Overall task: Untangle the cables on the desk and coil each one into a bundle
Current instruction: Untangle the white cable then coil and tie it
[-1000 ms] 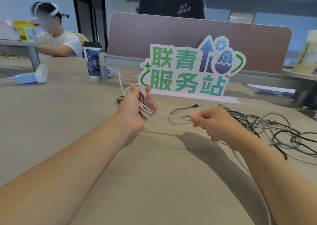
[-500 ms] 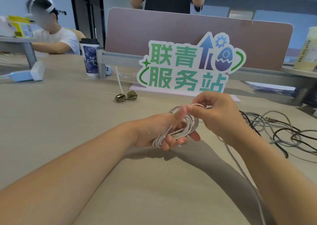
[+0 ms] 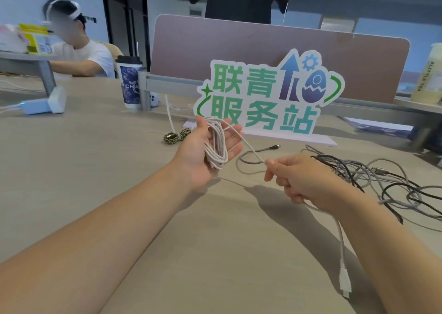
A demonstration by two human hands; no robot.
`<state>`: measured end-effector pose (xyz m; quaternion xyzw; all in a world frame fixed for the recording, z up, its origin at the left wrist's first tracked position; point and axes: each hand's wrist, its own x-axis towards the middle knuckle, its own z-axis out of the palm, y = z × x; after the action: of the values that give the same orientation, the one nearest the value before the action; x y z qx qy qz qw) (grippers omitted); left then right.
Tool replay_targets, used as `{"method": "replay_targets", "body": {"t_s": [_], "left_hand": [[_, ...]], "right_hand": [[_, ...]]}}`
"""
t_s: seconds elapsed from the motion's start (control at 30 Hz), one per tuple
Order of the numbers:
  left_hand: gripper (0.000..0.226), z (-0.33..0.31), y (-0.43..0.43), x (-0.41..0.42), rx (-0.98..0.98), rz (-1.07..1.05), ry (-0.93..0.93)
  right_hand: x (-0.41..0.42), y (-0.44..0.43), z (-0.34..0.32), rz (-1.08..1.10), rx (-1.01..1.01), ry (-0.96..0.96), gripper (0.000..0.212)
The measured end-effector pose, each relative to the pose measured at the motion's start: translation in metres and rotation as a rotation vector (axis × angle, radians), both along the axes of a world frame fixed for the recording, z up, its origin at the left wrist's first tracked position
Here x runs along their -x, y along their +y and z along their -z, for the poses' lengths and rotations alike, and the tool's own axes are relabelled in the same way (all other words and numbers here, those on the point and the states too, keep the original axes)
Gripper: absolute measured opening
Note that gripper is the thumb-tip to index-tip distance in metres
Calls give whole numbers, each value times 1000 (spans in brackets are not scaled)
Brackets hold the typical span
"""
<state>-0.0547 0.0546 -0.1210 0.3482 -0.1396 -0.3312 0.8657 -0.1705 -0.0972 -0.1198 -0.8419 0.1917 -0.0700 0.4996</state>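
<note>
A: Nearest, well in front of sign (image 3: pixel 270 98): reason for slack?
B: Plug end (image 3: pixel 345 280) of white cable (image 3: pixel 253 149) hanging free below right grip (image 3: pixel 303 179); not yet wound, presumably feed for further loops.
A: Right grip state?
B: Clamped on white cable, thumb and forefinger pinching; drawn fairly straight, likely to guide each turn.
A: Left grip (image 3: pixel 205 155)?
B: Fingers apart, nearly straight, serving as former; coil (image 3: pixel 216 146) draped across palm, just in front of sign.
A: Remaining work?
B: Tangle (image 3: pixel 382 182) of grey and black cables on table (image 3: pixel 95 170), right of sign base, not yet sorted; braided bundle (image 3: pixel 177 135) left of sign base, already coiled.
</note>
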Motion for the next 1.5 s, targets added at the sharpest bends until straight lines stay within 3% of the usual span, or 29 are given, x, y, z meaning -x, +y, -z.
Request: {"method": "replay_targets", "body": {"t_s": [0.1,0.2,0.27,0.37,0.43,0.5,0.6,0.67,0.77,0.87,0.97,1.2,1.37,1.5], "left_hand": [[51,0,2,-5,86,-24,125],[45,4,0,-12,-156,-268,90],[42,8,-1,-15,-417,-436,-106],[44,16,-5,-11,-726,-512,-494],[53,19,-8,0,-867,-430,-736],[72,18,-11,12,-878,-159,-821],[98,15,-10,21,-699,424,-621],[88,14,-7,22,-643,616,-620],[55,14,-4,21,-638,551,-738],[50,16,-5,16,-533,336,-549],[51,12,-9,15,-419,121,-400],[50,8,-9,10,-177,2,-88],[43,6,-8,4,-7,-87,143],[38,9,-10,-1,-192,-189,47]], "right_hand": [[0,6,0,-31,168,70,41],[2,12,-5,-54,518,38,30],[5,17,-9,-114,648,-79,16],[7,23,-12,-184,752,-319,5],[8,26,-14,-169,768,-493,4],[9,24,-16,-106,742,-613,8],[8,19,-17,-4,626,-585,13],[5,16,-15,43,529,-515,13],[3,6,-13,152,367,-447,21],[5,-6,-15,244,120,-374,30],[2,-4,-12,164,-47,-276,29],[-7,25,7,17,207,5,38],[-11,45,12,-139,528,18,38],[-11,49,16,-177,737,-39,27]]}}
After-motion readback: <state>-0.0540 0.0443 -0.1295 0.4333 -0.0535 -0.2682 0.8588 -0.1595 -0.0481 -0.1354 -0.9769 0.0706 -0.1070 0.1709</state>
